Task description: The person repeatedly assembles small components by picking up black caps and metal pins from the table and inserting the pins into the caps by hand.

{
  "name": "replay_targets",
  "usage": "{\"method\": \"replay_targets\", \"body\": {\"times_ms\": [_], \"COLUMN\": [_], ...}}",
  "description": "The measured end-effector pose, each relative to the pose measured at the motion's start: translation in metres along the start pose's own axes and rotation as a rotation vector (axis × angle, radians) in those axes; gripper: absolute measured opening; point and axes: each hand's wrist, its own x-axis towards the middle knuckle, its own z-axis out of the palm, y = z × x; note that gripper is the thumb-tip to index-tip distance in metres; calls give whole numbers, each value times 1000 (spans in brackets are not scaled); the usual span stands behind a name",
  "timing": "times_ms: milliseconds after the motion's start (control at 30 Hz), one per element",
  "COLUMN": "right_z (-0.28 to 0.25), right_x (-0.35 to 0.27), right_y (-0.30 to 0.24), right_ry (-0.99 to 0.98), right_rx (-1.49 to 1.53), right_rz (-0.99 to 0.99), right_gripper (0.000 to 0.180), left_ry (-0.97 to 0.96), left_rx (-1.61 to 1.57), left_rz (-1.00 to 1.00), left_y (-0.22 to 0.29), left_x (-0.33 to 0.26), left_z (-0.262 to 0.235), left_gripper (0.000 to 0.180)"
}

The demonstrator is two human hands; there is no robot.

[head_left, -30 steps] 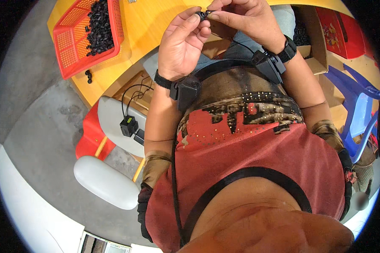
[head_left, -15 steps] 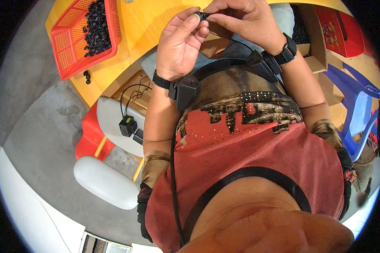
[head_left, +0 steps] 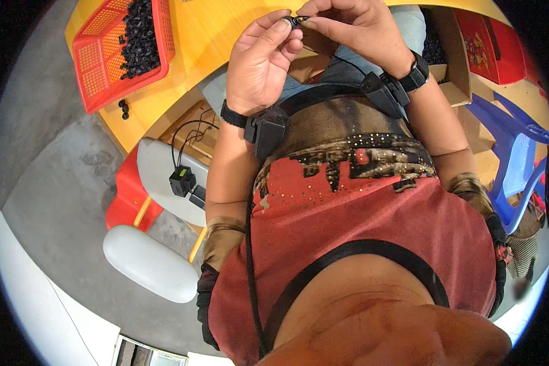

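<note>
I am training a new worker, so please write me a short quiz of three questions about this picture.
1. True or false: both hands pinch one small black part.
2. Where do the many black pieces lie? A) red basket B) blue chair C) grey floor
3. What does each wrist wear?

Key:
1. True: left hand and right hand meet on it.
2. A
3. A black strap with a small black box.
</note>
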Motion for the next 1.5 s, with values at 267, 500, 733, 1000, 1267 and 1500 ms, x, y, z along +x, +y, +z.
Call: {"method": "replay_targets", "body": {"times_ms": [267,500,733,1000,1267,1500], "right_z": [-1,0,-1,4,6,3], "right_x": [-3,0,0,-1,-1,-1], "right_y": [18,17,16,19,16,10], "right_ry": [0,-36,-31,-6,19,16], "right_rx": [450,428,419,480,464,284], "right_rz": [183,191,189,200,148,55], "right_gripper": [12,12,13,12,9,9], "left_ry": [0,5,-11,8,26,50], "left_rx": [-38,-37,-37,-55,-30,49], "left_rz": [-18,-20,-26,-19,35,83], "left_y": [-2,0,0,0,1,0], "left_x": [2,2,4,5,3,2], "left_z": [-4,-4,-4,-3,3,6], "left_gripper": [19,19,21,22,25,24]}}
